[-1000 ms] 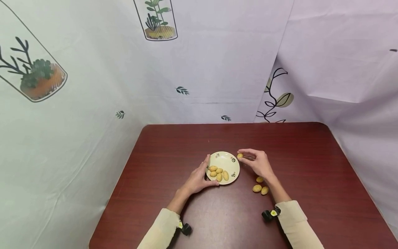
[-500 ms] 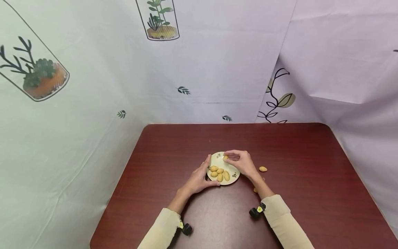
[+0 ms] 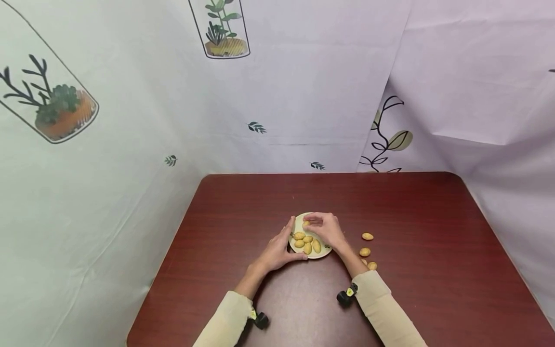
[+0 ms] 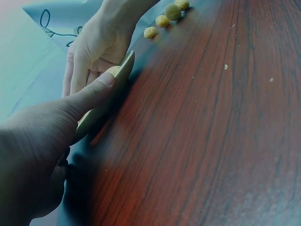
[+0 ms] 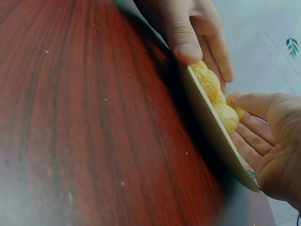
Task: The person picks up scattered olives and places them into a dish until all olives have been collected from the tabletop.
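A small cream plate (image 3: 300, 225) with dark printed motifs stands on the table. My left hand (image 3: 274, 250) grips its left side, thumb over the near rim and fingers along the far-left edge. Several wrinkled yellow oval fruits (image 3: 308, 248) lie grouped in the near-left part of the plate. Over its far side, my right hand (image 3: 326, 229) pinches another yellow fruit (image 3: 306, 223) between thumb and fingers. In the right wrist view the right thumb presses this held fruit (image 5: 238, 110), close to those on the plate. Whether it touches the plate is hidden.
Right of the plate, several more yellow fruits (image 3: 364, 252) lie loose on the dark red wooden table (image 3: 243, 207), some partly behind the right forearm. White cloth (image 3: 277, 96) printed with plants hangs behind the table and along its sides. Each wrist carries a small black camera (image 3: 261, 320).
My right hand has moved left from beside the plate to over it, carrying the pinched fruit. Loose fruits behind the forearm have come into view. My left hand has stayed on the plate.
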Tool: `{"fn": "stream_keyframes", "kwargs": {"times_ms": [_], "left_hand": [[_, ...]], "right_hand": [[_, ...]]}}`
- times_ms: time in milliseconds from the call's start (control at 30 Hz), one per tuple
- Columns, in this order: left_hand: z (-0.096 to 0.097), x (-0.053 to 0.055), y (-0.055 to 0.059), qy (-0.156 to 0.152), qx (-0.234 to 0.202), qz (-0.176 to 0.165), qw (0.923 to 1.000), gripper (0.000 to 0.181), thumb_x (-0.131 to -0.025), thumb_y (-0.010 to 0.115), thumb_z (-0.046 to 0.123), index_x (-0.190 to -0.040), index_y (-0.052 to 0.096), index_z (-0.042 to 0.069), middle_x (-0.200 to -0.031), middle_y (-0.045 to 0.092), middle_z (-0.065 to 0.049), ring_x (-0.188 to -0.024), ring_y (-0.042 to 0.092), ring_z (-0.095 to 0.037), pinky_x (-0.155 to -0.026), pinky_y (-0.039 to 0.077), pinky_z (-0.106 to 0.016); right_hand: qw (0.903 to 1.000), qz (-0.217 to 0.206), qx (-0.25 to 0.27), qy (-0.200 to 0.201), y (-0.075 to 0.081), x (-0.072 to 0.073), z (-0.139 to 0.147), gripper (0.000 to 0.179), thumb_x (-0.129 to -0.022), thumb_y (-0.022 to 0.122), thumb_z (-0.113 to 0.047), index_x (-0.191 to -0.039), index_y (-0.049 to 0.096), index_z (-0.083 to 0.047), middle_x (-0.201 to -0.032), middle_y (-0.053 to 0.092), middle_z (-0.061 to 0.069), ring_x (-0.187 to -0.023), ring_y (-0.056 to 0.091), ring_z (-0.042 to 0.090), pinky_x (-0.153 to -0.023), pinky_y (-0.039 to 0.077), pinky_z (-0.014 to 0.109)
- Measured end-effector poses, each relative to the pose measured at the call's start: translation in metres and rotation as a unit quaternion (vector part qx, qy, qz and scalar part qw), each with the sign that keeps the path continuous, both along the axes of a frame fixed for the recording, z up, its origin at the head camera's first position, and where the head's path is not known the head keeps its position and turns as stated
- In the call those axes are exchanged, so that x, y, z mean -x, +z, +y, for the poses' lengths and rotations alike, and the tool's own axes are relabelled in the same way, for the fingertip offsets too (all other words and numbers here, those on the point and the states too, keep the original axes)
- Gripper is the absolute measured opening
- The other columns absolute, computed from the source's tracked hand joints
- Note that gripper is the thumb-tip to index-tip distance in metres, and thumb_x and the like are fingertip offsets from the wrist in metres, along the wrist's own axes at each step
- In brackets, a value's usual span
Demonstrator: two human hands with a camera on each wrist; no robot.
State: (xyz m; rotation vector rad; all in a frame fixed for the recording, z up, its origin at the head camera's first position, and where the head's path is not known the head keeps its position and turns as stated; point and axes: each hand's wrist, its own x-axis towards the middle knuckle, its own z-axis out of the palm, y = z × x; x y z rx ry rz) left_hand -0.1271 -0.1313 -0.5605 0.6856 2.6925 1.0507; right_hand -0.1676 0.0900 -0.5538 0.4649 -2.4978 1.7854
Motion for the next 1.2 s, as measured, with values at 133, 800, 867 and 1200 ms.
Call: {"fn": "stream_keyframes", "kwargs": {"times_ms": [133,800,867,1200], "left_hand": [[0.000,-0.001,-0.001,-0.001,-0.003,0.003,1.0000,0.124,-0.086,0.087,0.053,-0.172,0.008,0.009,-0.176,0.016,-0.010,-0.158,0.025,-0.035,-0.123,0.031,-0.056],[0.000,0.000,-0.005,-0.003,-0.005,0.018,0.9998,0.124,-0.086,0.088,0.051,-0.172,0.010,0.008,-0.176,0.018,-0.011,-0.157,0.027,-0.036,-0.123,0.032,-0.056],[0.001,0.000,-0.004,-0.004,-0.005,0.017,0.9998,0.124,-0.086,0.088,0.051,-0.172,0.010,0.008,-0.176,0.017,-0.011,-0.157,0.027,-0.037,-0.123,0.031,-0.056],[0.000,0.001,-0.003,-0.009,-0.008,0.028,0.9995,0.123,-0.086,0.088,0.050,-0.171,0.011,0.005,-0.175,0.019,-0.013,-0.156,0.028,-0.039,-0.123,0.032,-0.057]], "right_hand": [[0.9994,0.014,-0.027,-0.016,-0.001,0.000,-0.006,0.026,-0.085,0.089,-0.003,-0.110,0.081,0.002,-0.103,0.080,0.015,-0.094,0.079,0.030,-0.084,0.063,0.043],[0.9985,0.038,-0.035,-0.016,-0.002,-0.005,-0.015,0.020,-0.085,0.088,-0.002,-0.105,0.083,0.000,-0.100,0.081,0.013,-0.091,0.080,0.027,-0.079,0.064,0.033],[0.9987,0.032,-0.036,-0.014,-0.003,-0.005,-0.016,0.020,-0.086,0.088,-0.002,-0.105,0.084,0.000,-0.100,0.081,0.012,-0.091,0.080,0.027,-0.078,0.063,0.032],[0.9988,0.041,-0.008,-0.025,0.003,-0.009,-0.011,0.018,-0.089,0.083,0.003,-0.107,0.082,0.003,-0.102,0.080,0.015,-0.095,0.079,0.031,-0.082,0.063,0.035]]}}
